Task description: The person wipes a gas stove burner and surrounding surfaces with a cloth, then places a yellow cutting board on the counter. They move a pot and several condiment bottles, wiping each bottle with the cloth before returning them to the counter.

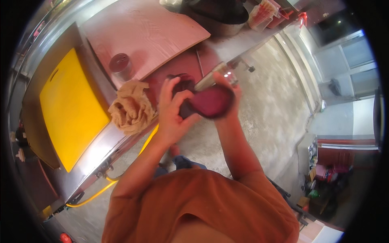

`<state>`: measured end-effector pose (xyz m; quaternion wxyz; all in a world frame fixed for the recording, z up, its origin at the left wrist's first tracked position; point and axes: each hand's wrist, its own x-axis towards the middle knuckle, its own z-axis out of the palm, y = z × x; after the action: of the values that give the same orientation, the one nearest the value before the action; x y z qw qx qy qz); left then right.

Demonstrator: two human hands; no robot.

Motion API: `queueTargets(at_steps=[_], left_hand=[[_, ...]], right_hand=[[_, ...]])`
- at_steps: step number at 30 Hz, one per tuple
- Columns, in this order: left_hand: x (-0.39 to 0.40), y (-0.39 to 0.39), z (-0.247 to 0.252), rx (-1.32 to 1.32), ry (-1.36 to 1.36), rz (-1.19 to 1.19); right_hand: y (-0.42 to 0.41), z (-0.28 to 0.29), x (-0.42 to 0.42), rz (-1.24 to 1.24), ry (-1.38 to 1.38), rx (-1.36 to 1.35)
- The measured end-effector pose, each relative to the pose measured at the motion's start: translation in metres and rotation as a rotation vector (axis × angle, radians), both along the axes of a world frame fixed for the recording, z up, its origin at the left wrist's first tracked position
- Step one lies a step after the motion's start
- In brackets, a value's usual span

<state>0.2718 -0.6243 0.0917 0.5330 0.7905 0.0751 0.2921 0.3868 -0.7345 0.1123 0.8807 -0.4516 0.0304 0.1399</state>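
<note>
A dark, round-ended object with a maroon face (212, 101) is between both hands, above the counter's front edge; motion blur hides its kind. My left hand (173, 112) curls its fingers and thumb around its dark left part. My right hand (232, 95) grips its right side, partly hidden behind the round end. A shiny, pale cylinder (209, 76) shows beside my right fingers; whether it is part of the same object, I cannot tell. Another dark, rounded thing (184, 80) lies just beyond my left fingers. A crumpled tan cloth (132, 107) lies left of my left hand.
A pinkish wooden board (146, 36) on the counter bears a metal tin (120, 65). Further left is a yellow cutting board (73, 112). A black-covered pot (222, 15) and plastic cups (263, 15) stand at the back. A yellow hose (94, 194) runs below the counter edge.
</note>
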Motion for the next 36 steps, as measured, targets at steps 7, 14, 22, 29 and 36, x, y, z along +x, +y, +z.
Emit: queueTargets(at_steps=[7, 14, 22, 29, 36], left_hand=[[-0.043, 0.03, -0.001, -0.19, -0.08, -0.059], [-0.128, 0.044, 0.027, -0.516, 0.0, -0.076], [-0.173, 0.068, 0.016, -0.321, -0.143, 0.113], [-0.227, 0.061, 0.031, 0.293, -0.21, 0.078], [-0.244, 0.079, 0.036, -0.174, -0.177, 0.123]], right_hand=[[0.038, 0.008, -0.058, 0.234, -0.091, 0.017], [0.071, 0.037, -0.132, 0.23, -0.065, 0.039], [0.091, 0.053, -0.191, 0.326, -0.143, 0.007], [0.097, 0.056, -0.218, 0.402, -0.168, 0.075], [0.102, 0.06, -0.25, 0.54, -0.146, 0.068]])
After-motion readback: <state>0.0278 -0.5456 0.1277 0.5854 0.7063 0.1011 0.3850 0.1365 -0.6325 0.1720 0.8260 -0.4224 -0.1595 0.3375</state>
